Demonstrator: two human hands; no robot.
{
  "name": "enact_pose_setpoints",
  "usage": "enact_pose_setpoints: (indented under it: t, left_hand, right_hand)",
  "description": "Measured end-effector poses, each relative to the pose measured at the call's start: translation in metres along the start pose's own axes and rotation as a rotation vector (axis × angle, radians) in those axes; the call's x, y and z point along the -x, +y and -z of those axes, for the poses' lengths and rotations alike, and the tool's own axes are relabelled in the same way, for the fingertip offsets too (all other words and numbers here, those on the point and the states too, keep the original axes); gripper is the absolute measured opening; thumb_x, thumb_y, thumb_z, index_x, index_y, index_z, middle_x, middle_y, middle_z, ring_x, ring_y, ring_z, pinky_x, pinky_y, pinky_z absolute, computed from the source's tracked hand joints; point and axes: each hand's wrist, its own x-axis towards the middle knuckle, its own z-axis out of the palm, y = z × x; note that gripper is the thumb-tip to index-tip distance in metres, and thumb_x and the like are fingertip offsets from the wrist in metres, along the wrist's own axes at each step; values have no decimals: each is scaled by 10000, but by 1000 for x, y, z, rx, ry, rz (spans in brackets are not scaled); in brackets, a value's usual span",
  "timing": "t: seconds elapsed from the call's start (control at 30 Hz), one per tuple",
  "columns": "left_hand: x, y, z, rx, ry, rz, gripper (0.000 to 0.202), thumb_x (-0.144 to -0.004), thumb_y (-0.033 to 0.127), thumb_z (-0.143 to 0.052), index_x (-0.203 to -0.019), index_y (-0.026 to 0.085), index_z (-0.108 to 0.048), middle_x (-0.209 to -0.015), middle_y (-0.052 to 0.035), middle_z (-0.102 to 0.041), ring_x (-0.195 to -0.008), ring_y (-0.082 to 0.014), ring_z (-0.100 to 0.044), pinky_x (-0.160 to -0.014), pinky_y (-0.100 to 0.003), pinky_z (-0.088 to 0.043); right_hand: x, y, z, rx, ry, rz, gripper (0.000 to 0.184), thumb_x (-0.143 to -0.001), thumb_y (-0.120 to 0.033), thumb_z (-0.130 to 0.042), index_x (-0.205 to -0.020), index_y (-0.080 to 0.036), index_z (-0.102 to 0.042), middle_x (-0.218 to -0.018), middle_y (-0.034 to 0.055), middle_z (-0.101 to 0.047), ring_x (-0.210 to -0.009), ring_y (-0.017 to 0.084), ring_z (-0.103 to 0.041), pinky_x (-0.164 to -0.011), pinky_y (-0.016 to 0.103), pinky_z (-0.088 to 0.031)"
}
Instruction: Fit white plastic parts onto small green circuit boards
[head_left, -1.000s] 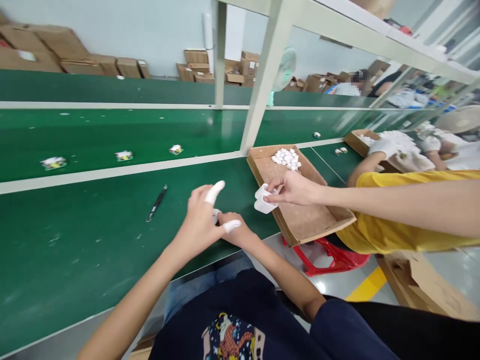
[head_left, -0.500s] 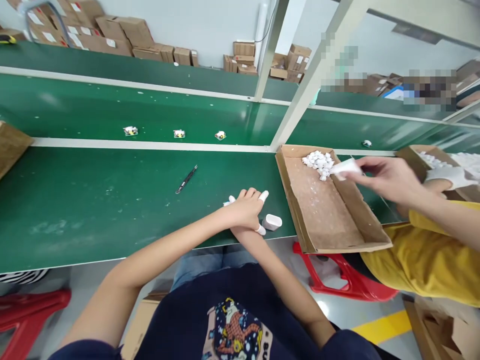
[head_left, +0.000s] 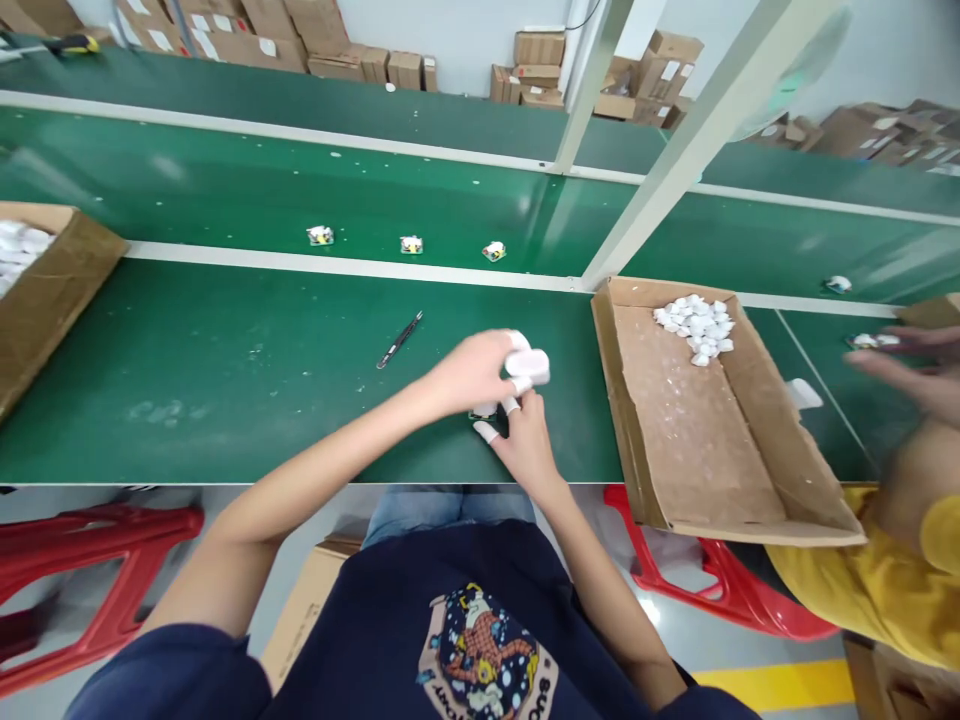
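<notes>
My left hand (head_left: 480,368) grips a white plastic housing (head_left: 529,364) between thumb and fingers, tilted just above the bench. Below and to its right, my right hand (head_left: 526,440) has white-capped thumb and finger closed around a small circuit board (head_left: 482,412) with a white part on it. The board is partly hidden by my left hand. White finger covers show on both hands. Black tweezers (head_left: 400,340) lie on the green bench (head_left: 247,370) to the left of my hands.
Several small circuit boards (head_left: 411,244) stand along the back strip. To the right is a cardboard tray (head_left: 694,440) with a pile of small white pieces (head_left: 697,325). A co-worker's hand (head_left: 919,370) works beyond it. Another cardboard box (head_left: 64,290) holds white parts at far left.
My left hand has picked up the white housing that stood on the bench. My crossed hands have come apart, and the right now shows at the circuit board. The camera view has shifted.
</notes>
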Motion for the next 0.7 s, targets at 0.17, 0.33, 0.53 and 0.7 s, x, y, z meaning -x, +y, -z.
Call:
enact_pose_setpoints:
  t: [0.17,0.33,0.53,0.7]
  left_hand:
    - [19,-63,27,-70,138,224,291,-760,307,-603,-1010,161,-582,-966,-37,-643,-859,-204,-585,-748,-316,-436]
    - [30,-84,-5,-231,143,175,254,-769,337,-628,-934,146,-600,-1057,-91,-602,-1075,-290,-470,-941,-428,-388]
    - [44,-87,-10,-170,185,93,469,-765,382,-692,-1137,141,-537,-1231,-127,-520,-1152,-305,-389,-974,-473,-358]
    - [57,-74,-2,-182,71,-109,297,-813,393,-652,-993,160,-611,-1174,-121,-545,-1104,-304,-399,-872,-450,-372]
  right_hand:
    - [-10,3,-18,-78,-17,23,560,-843,-340,-636,-1350,-159,-486,-1149,148,-482,-1055,294,-478,-913,440,-478]
    - [-12,10,-8,-112,-19,83,443,-882,-351,-586,-1290,-182,-556,-1106,128,-530,-1019,282,-493,-902,430,-467]
    - [-12,9,1,-319,-90,-188,355,-916,-361,-497,-1160,-164,-662,-759,52,-606,-663,174,-560,-645,314,-493]
    - [-26,9,3,-671,-431,-463,446,-854,-392,-550,-1225,-149,-594,-567,-18,-594,-373,100,-475,-375,220,-397]
